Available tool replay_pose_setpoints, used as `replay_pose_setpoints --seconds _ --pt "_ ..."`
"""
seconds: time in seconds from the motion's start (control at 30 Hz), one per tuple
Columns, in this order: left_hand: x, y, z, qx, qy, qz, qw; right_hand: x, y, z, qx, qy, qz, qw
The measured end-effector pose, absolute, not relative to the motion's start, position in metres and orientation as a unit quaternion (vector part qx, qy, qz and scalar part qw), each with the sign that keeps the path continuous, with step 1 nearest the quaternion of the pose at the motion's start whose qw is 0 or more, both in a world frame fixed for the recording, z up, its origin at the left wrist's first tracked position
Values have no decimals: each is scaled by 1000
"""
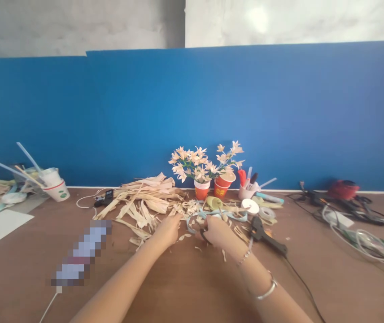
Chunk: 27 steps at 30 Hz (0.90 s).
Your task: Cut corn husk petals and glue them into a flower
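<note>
My left hand (pixel 169 231) is closed, its fingers curled at the edge of a pile of dried corn husks (pixel 150 197). Whatever it pinches is too small or hidden to make out. Just to the right, my right hand (pixel 215 231) grips what looks like scissors (pixel 204 235), of which only a dark handle loop shows. Husk scraps (pixel 192 208) and pale blue strips (pixel 235 216) lie beyond both hands. Behind them, pale husk flowers (pixel 195 162) on green stems stand in a red paper cup (pixel 202 190), beside more red cups (pixel 221 188).
A black glue gun (pixel 268 237) lies right of my right arm, its cord running forward. Also there are a pen cup (pixel 246 191), tape roll (pixel 268 213) and tangled cables (pixel 370 242). Leftward are a blurred-out phone-like object (pixel 82 253) and a white cup (pixel 56 188). A blue partition (pixel 192 103) stands behind.
</note>
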<state>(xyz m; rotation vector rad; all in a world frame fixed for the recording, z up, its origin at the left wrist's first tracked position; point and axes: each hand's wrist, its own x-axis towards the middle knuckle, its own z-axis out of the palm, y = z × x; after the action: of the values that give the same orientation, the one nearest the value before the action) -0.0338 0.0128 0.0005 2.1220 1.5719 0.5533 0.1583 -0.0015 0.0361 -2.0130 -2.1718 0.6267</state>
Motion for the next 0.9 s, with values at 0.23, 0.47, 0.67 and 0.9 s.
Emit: replay_pose_setpoints --seconds 0.23,0.47,0.67,0.9 --pt "-50 -4 -8 733 562 279 262 164 -22 33 -701 -702 117 45" --pt "-60 -23 -3 808 522 218 167 167 -29 18 -690 -717 67 77" --pt "-67 -27 1 825 527 176 102 174 -28 8 -681 -719 84 112" --pt "-63 -29 11 810 551 194 51 181 -25 12 -694 -694 159 105"
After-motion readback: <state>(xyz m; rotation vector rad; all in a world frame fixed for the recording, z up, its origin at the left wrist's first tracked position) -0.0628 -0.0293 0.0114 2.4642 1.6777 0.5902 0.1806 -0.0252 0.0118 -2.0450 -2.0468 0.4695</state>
